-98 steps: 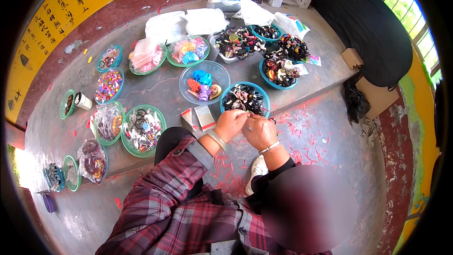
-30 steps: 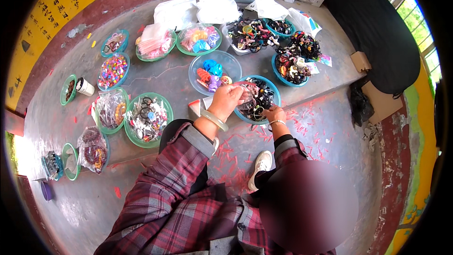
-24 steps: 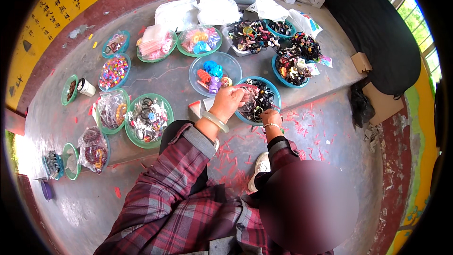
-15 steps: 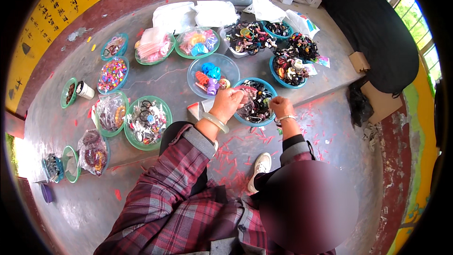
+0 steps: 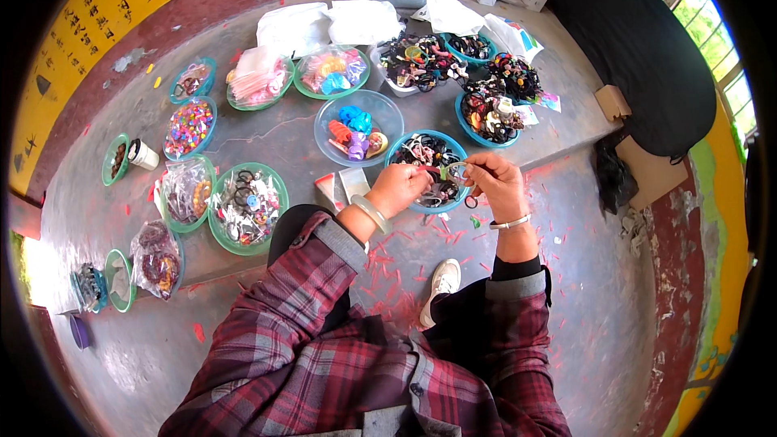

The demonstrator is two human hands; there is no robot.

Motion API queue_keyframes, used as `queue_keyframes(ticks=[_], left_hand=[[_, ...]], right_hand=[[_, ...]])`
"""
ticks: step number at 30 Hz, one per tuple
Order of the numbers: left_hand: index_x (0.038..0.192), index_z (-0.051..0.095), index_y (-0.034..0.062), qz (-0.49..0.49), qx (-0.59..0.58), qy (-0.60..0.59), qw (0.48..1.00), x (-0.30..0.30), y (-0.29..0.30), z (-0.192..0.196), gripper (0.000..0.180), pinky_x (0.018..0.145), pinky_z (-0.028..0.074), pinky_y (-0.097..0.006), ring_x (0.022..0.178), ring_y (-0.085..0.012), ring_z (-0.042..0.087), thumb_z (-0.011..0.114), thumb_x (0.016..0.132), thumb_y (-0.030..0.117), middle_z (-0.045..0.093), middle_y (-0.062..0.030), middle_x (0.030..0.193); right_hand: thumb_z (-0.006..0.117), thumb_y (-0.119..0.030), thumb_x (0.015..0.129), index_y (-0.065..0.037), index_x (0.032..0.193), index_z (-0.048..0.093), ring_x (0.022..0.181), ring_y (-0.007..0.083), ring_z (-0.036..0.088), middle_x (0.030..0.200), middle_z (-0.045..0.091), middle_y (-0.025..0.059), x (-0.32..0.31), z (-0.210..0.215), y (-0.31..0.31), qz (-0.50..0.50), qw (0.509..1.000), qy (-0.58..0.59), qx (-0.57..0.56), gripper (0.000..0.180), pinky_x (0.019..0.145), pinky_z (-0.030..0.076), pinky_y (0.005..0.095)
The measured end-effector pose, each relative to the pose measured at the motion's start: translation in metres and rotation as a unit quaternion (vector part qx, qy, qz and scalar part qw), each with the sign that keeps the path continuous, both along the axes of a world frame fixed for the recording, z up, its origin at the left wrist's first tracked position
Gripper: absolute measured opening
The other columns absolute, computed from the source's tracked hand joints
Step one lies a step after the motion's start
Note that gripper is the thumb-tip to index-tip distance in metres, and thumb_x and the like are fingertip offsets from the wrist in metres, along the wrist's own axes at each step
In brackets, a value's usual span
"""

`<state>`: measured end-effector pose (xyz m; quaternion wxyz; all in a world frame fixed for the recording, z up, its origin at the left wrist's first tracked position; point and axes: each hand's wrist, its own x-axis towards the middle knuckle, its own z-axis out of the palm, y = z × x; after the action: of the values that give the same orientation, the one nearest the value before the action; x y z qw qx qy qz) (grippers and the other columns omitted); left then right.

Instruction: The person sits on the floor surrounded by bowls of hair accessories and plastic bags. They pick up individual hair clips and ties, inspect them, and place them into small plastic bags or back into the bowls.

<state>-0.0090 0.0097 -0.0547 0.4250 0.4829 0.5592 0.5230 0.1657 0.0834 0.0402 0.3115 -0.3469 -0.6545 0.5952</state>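
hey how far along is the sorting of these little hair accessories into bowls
Done: many bowls on the ledge already hold separated pieces, such as the clear bowl of coloured clips. In hand: the left hand and right hand pinch a small item over the blue bowl of dark hair ties. Left: that bowl and the mixed bowls behind remain heaped.

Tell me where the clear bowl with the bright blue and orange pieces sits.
In the head view the clear bowl sits near the middle of the grey ledge, just beyond the left hand, up and left of the blue bowl of dark hair ties.
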Motion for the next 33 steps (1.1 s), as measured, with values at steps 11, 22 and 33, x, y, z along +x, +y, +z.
queue_keyframes(ticks=[11, 22, 33], left_hand=[[0.096, 0.059, -0.0023, -0.036, -0.071, -0.008, 0.997, -0.002, -0.002, 0.006, 0.026, 0.062, 0.048, -0.023, 0.070, -0.0115, 0.059, 0.048, 0.086, 0.019, 0.062, -0.0073, 0.079], [0.099, 0.060, -0.0002, -0.071, -0.027, 0.104, 0.992, -0.001, -0.006, 0.018, 0.025, 0.063, 0.047, -0.023, 0.069, -0.0099, 0.058, 0.048, 0.086, 0.017, 0.063, -0.0064, 0.076], [0.104, 0.057, 0.0020, -0.081, -0.003, 0.097, 0.992, 0.003, -0.008, 0.016, 0.026, 0.063, 0.046, -0.024, 0.067, -0.0086, 0.057, 0.046, 0.088, 0.018, 0.062, -0.0044, 0.073]], right_hand=[[0.057, -0.004, 0.075, 0.001, 0.082, 0.061, 0.059, 0.0056, 0.049, 0.067, 0.056, 0.0017, -0.006, 0.013, -0.013, 0.040, 0.992, -0.096, 0.073, 0.010, 0.053, 0.039, 0.0204], [0.059, -0.007, 0.071, -0.002, 0.078, 0.062, 0.059, 0.0178, 0.056, 0.069, 0.059, 0.0101, -0.011, -0.003, -0.009, 0.029, 0.962, -0.158, 0.222, 0.009, 0.055, 0.043, 0.0284], [0.058, -0.007, 0.069, -0.007, 0.070, 0.062, 0.065, 0.0282, 0.056, 0.067, 0.056, 0.0087, -0.016, -0.008, -0.016, 0.046, 0.856, -0.215, 0.467, 0.004, 0.057, 0.045, 0.0372]])
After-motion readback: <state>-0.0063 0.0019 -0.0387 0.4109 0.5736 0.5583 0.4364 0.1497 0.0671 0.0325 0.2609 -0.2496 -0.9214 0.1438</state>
